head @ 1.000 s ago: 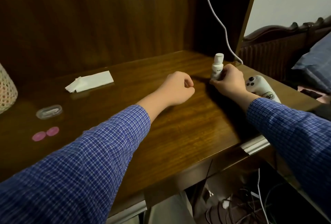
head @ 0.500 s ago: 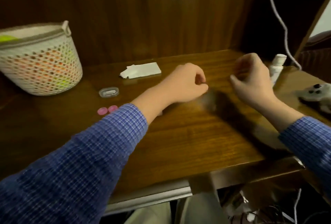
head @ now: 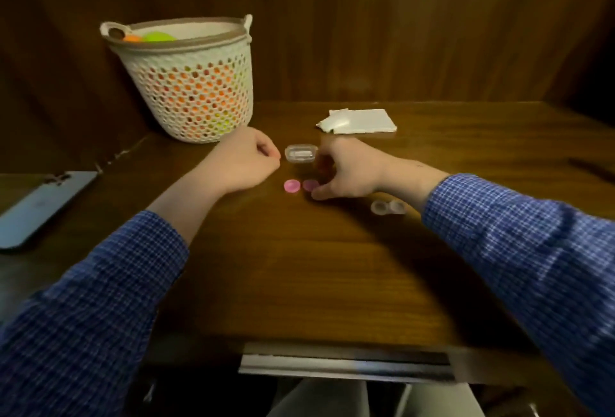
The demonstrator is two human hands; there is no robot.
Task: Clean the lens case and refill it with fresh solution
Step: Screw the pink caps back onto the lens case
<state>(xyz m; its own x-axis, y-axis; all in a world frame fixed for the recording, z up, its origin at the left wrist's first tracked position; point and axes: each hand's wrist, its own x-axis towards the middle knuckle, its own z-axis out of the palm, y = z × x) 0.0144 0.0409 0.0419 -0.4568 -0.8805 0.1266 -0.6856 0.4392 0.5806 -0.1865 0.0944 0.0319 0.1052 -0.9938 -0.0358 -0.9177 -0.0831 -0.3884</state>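
Note:
Two pink caps lie side by side on the wooden desk (head: 299,266), the left cap (head: 292,186) in full view. My right hand (head: 349,172) reaches over the right pink cap (head: 308,185), fingers curved above it and thumb beside it; I cannot make out whether it grips the cap. The clear lens case (head: 388,207), its two wells uncapped, sits just under my right wrist. My left hand (head: 248,163) rests on the desk as a fist and holds nothing. A small clear lidded box (head: 299,154) stands between my hands. The solution bottle is out of view.
A white perforated basket (head: 189,83) with orange and green things inside stands at the back left. A folded white tissue (head: 361,121) lies behind the box. A blue phone (head: 40,206) lies face down at the far left. Wood panelling closes the back.
My view swung left, away from the bottle. My right hand let go of the bottle and crossed the desk to the pink caps. My left fist now sits next to the clear box.

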